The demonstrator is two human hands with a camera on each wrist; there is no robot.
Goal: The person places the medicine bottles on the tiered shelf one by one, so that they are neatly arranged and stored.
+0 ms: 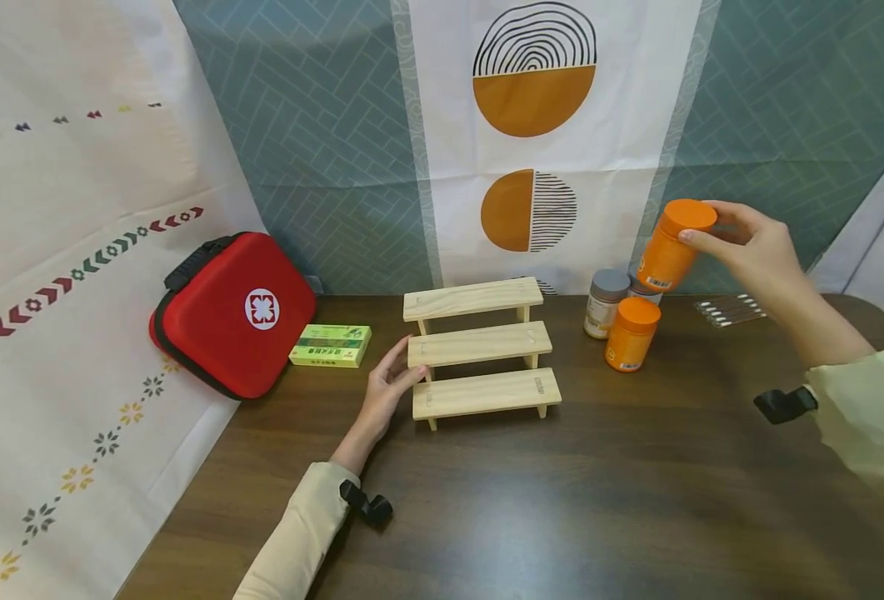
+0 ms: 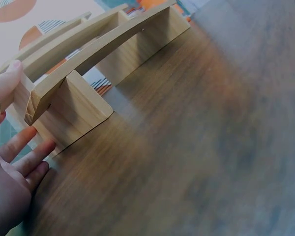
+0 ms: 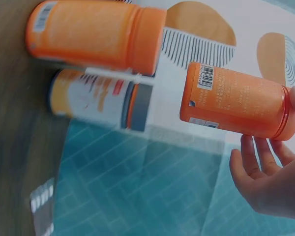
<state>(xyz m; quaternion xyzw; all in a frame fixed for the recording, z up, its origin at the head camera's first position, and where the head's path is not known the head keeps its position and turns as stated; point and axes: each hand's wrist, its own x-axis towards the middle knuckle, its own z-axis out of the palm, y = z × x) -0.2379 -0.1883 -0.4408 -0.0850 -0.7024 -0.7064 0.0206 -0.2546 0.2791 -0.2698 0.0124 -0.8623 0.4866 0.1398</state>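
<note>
Wooden stand (image 1: 482, 343), its end pinched between thumb and fingers of left hand (image 1: 383, 387): best steadied lightly, no lifting, so three tiers sit level
Held orange bottle (image 1: 666, 257), tilted, lid grasped by fingers of right hand (image 1: 760, 246): firm pinch, base swung upright, kept clear of standing orange bottle (image 1: 629, 342) below those fingers
Wooden stand pale, grained, flat slats over thin side panels
Both orange bottles smooth, plastic-looking cylinders with flat lids
Cotton swabs (image 1: 730, 310) below right fingers: slim sticks, white tips
</note>
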